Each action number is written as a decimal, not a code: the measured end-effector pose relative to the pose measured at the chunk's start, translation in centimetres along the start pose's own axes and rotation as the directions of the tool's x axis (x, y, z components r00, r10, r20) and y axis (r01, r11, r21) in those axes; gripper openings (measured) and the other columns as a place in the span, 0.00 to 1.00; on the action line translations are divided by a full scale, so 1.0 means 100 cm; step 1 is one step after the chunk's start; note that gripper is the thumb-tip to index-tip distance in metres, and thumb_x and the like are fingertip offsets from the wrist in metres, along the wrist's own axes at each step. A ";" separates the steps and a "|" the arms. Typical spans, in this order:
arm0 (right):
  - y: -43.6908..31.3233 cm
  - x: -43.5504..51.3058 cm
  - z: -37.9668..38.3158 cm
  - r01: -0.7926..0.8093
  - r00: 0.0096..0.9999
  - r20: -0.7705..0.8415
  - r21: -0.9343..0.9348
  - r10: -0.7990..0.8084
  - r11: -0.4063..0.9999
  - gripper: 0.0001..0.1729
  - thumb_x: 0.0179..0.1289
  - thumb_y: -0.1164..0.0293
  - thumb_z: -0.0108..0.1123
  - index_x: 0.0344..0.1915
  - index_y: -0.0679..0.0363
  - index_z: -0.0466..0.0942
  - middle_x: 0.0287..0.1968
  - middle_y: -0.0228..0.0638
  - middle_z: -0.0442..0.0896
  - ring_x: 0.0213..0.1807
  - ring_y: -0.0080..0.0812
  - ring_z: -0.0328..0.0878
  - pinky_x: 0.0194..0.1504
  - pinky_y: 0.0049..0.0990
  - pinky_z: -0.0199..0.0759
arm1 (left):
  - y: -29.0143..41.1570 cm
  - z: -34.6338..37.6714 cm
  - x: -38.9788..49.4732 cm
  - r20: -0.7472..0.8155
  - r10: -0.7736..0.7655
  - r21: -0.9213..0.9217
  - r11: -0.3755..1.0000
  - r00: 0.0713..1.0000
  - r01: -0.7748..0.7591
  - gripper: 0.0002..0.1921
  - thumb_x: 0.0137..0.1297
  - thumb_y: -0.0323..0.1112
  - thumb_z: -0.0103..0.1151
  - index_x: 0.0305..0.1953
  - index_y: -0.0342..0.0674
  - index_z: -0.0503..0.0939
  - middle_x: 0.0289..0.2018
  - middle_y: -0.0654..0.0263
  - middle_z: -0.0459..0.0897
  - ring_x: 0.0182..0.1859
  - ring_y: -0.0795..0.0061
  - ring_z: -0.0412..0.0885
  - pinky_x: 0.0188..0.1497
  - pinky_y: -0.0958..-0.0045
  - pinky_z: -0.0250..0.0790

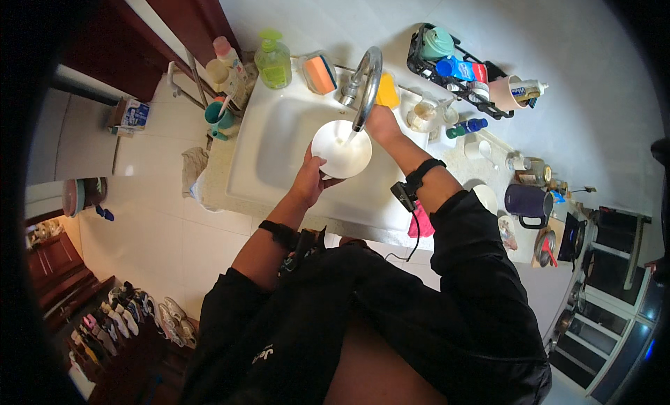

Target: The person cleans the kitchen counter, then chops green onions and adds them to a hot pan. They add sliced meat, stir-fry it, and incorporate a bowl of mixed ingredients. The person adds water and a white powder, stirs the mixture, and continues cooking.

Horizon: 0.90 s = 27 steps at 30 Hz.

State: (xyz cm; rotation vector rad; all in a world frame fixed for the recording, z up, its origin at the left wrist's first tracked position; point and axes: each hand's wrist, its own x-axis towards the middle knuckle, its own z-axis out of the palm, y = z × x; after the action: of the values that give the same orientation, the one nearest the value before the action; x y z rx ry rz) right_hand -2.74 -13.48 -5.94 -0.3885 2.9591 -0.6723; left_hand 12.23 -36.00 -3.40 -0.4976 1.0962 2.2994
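Observation:
A white bowl [343, 156] is held over the white sink basin [272, 143] by my left hand [311, 177], its thumb on the bowl's rim. Above the bowl curves the chrome faucet [372, 72], its spout end over the bowl and what looks like a thin stream of water below it. My right hand [383, 123] is at the faucet, partly behind the spout; its fingers are hidden, so what it grips cannot be told. Near that hand lies a yellow sponge [387, 91]. An orange sponge [320, 75] rests in a clear holder left of the faucet.
A green pump bottle [272, 62] stands at the sink's back left corner, near a teal cup [219, 117]. A black wall rack [419, 54] holds tubes and cups at the right. A pink cloth [421, 222] hangs at the front edge; a dark kettle [527, 202] stands farther right.

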 end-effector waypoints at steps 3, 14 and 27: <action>-0.004 0.000 -0.004 -0.041 0.998 0.048 -0.036 0.043 0.999 0.10 0.66 0.68 0.61 0.37 0.64 0.84 0.38 0.54 0.87 0.43 0.57 0.85 0.49 0.48 0.80 | 0.001 -0.005 0.005 0.006 -0.015 0.014 1.000 1.000 0.015 0.39 0.69 0.34 0.43 0.80 0.56 0.46 0.75 0.55 0.60 0.70 0.48 0.71 0.66 0.41 0.75; 0.017 0.006 0.009 -0.006 0.999 0.038 0.098 0.003 0.995 0.11 0.64 0.70 0.61 0.39 0.66 0.85 0.38 0.53 0.88 0.43 0.53 0.86 0.49 0.44 0.80 | -0.004 -0.029 0.013 -0.035 0.051 0.008 0.999 0.998 -0.051 0.40 0.66 0.30 0.43 0.80 0.60 0.47 0.74 0.57 0.62 0.70 0.52 0.71 0.66 0.43 0.76; 0.024 0.011 0.012 -0.017 0.998 0.064 0.049 0.013 0.999 0.12 0.65 0.68 0.67 0.44 0.63 0.86 0.39 0.45 0.89 0.41 0.44 0.88 0.48 0.35 0.80 | -0.005 -0.058 0.008 -0.154 0.082 0.011 0.997 0.985 -0.082 0.41 0.63 0.29 0.43 0.79 0.63 0.49 0.72 0.59 0.64 0.68 0.54 0.72 0.64 0.43 0.77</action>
State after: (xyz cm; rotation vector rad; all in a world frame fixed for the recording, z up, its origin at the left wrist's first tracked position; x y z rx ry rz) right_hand -4.18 -12.16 -8.14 -0.3761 2.8766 -0.7162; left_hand 12.47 -40.07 -7.65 -0.6488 1.2163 2.3606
